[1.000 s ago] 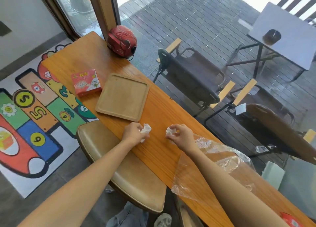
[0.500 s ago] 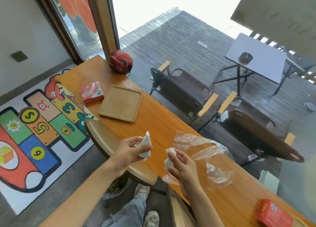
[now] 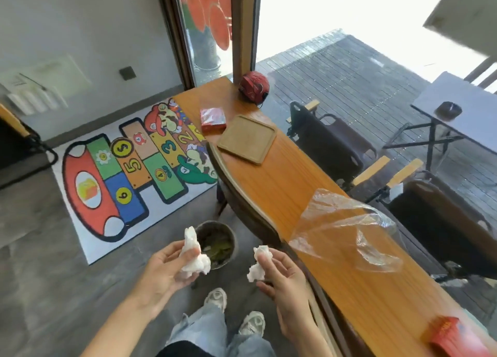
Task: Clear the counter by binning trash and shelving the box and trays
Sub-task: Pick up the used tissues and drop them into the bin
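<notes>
My left hand (image 3: 164,270) holds a crumpled white tissue (image 3: 194,254) over the floor, just left of a round trash bin (image 3: 215,245) with green scraps inside. My right hand (image 3: 279,273) pinches a second crumpled tissue (image 3: 258,265) to the right of the bin. On the long wooden counter (image 3: 309,195) lie a clear plastic bag (image 3: 347,233), a square wooden tray (image 3: 247,139) and a red box (image 3: 213,119). Another red box (image 3: 454,335) sits at the counter's near right end.
A red helmet (image 3: 253,85) stands at the counter's far end by the window post. A curved stool seat (image 3: 236,195) runs along the counter's left edge. A colourful play mat (image 3: 134,168) covers the floor to the left. My shoes (image 3: 234,308) stand below the bin.
Both hands have drawn back from the counter with their tissues and now hang over the floor by the bin. The view has swung left and down, bringing the bin into sight.
</notes>
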